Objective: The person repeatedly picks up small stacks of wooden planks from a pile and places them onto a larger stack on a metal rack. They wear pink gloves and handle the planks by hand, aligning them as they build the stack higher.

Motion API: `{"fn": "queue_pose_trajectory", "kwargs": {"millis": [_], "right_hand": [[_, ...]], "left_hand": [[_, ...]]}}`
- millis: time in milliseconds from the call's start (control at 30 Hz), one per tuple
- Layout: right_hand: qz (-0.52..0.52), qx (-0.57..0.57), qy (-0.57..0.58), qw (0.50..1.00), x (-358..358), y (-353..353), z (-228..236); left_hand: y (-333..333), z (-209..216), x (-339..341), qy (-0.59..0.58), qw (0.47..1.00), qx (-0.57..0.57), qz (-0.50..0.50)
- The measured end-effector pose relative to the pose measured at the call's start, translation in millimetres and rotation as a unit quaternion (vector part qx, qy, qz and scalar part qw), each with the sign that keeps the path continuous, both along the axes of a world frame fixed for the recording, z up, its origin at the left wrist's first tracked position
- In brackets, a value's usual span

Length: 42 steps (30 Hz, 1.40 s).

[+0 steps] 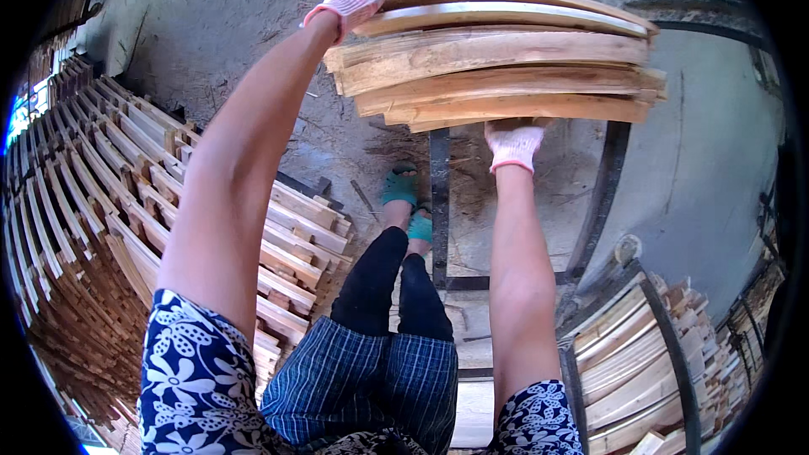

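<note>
A stack of pale wooden boards (506,55) lies crosswise in front of me, over a dark metal frame. I cannot tell whether the frame bears any of its weight. My left hand (358,0), in a white knitted glove with a pink cuff, grips the far left corner of the stack. My right hand (516,141), gloved the same way, grips the near edge from below, and its fingers are hidden under the boards. The board ends are uneven on both sides.
Dark metal bars (440,202) of the frame run across the concrete floor (211,8) near my feet. At the left stand long layered stacks of wooden strips (109,177). More boards (628,362) lie in a metal rack (674,354) at the lower right.
</note>
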State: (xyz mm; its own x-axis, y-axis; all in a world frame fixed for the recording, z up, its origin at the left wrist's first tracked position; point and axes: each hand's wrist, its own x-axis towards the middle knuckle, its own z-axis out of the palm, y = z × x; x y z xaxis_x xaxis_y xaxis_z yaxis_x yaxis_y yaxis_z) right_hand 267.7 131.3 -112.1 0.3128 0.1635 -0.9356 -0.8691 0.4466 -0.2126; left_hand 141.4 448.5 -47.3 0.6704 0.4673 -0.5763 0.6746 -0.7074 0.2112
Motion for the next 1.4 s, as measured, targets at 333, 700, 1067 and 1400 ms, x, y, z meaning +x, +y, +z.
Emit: {"fn": "queue_pose_trajectory", "kwargs": {"millis": [333, 700, 1067, 1400], "right_hand": [[0.085, 0.083, -0.020, 0.993, -12.3, -71.0, 18.5], [0.115, 0.045, -0.143, 0.982, -11.0, -80.7, 16.9], [0.306, -0.036, -0.184, 0.934, -55.4, -167.3, 185.1], [0.430, 0.059, -0.136, 0.891, -58.3, -132.8, 328.3]], "left_hand": [[-123.9, 68.9, 7.9, 0.147, 0.960, -0.232, -0.062], [-157.6, -2.6, 98.7, -0.035, 0.776, -0.589, 0.220], [-286.2, 113.9, -34.5, -0.033, 0.807, -0.481, 0.341], [-302.8, 267.9, -95.5, -0.178, 0.741, -0.436, 0.478]]}}
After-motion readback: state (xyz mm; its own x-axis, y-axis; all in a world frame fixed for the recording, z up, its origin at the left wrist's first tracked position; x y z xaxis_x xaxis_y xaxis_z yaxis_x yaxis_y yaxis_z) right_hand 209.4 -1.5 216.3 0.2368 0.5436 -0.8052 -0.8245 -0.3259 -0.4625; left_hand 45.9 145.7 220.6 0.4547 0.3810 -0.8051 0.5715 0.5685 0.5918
